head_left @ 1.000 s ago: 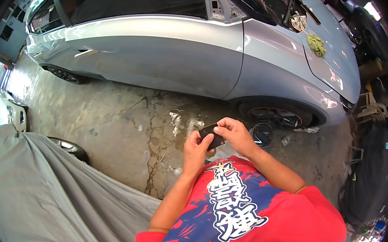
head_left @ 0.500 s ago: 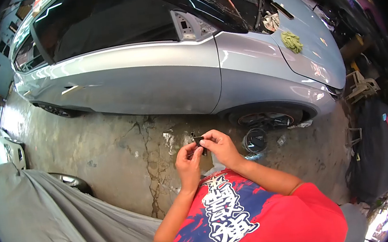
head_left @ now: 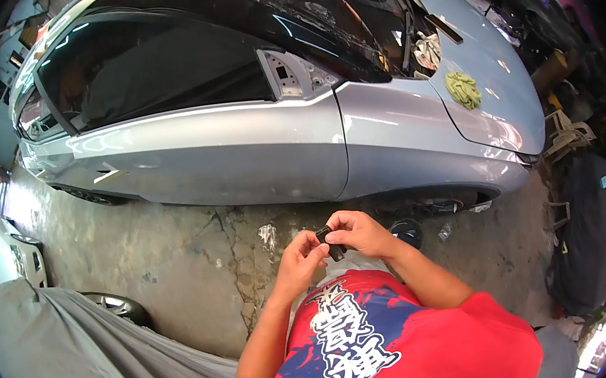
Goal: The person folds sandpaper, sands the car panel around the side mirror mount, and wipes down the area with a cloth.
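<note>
A small black part (head_left: 335, 249), its exact kind too small to make out, is pinched between my two hands in front of my red shirt. My left hand (head_left: 300, 263) grips its left side with thumb and fingertips. From the right, my right hand (head_left: 359, 233) has thumb and fingers closed on the upper part of it. Beyond my hands stands a silver car (head_left: 241, 166), side-on, with its door and front fender facing me. At the window's front corner a bare bracket area (head_left: 289, 72) shows where the panel has cutouts.
A green cloth (head_left: 463, 89) lies on the hood. On the cracked concrete floor (head_left: 186, 268) a dark round container (head_left: 406, 233) sits near the front wheel. A grey cover (head_left: 98, 351) drapes something at left, beside a loose wheel (head_left: 117, 306). A plastic chair (head_left: 567, 133) stands at right.
My view has tilted up, so the car sits lower in it. The black part has turned between my fingers and shows more of its body; both hands still hold it.
</note>
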Action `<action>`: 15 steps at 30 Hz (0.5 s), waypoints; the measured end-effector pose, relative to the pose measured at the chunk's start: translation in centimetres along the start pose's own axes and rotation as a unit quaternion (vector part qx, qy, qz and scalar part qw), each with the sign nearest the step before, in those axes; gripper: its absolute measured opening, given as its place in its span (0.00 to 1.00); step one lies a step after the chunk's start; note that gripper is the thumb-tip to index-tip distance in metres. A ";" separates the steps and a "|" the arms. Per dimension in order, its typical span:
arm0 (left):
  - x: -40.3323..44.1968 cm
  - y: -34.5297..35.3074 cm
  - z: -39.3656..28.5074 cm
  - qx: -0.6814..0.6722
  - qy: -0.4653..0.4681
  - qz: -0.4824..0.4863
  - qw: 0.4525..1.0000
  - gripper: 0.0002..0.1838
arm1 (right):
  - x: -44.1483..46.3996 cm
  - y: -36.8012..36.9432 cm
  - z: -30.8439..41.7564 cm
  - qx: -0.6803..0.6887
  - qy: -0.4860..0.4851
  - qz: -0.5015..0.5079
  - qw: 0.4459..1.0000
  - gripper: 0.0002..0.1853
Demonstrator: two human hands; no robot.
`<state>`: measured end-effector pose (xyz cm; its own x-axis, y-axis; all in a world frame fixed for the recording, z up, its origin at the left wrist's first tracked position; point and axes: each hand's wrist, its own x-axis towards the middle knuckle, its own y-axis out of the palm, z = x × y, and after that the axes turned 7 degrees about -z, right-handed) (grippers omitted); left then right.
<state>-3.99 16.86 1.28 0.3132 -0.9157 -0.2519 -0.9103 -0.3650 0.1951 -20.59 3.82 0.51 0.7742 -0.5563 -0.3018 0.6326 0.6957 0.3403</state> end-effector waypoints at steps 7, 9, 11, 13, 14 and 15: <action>8.5 -0.8 -3.4 0.226 0.145 -0.025 0.963 0.08 | 7.1 -3.2 4.5 -0.127 -0.080 0.021 0.988 0.07; 10.4 -0.2 -4.7 0.224 0.156 -0.043 0.961 0.08 | 8.6 -3.6 5.8 -0.135 -0.096 -0.004 0.986 0.08; 12.4 0.1 -5.6 0.222 0.158 -0.038 0.961 0.08 | 9.6 -4.3 7.7 -0.195 -0.131 -0.026 0.972 0.09; 14.4 0.3 -6.4 0.229 0.169 -0.033 0.958 0.07 | 10.3 -5.0 9.6 -0.304 -0.185 -0.044 0.934 0.11; 15.3 0.4 -6.7 0.239 0.177 -0.029 0.954 0.06 | 10.7 -5.2 10.2 -0.308 -0.200 -0.054 0.928 0.11; 16.1 0.4 -7.0 0.248 0.184 -0.025 0.951 0.06 | 11.2 -5.3 10.7 -0.313 -0.214 -0.063 0.923 0.11</action>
<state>2.58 0.78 3.96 0.3494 -0.9296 0.1175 -0.8788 -0.3686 -0.3030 -15.02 -10.94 4.85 0.7177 -0.6855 0.1223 0.6857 0.6653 -0.2953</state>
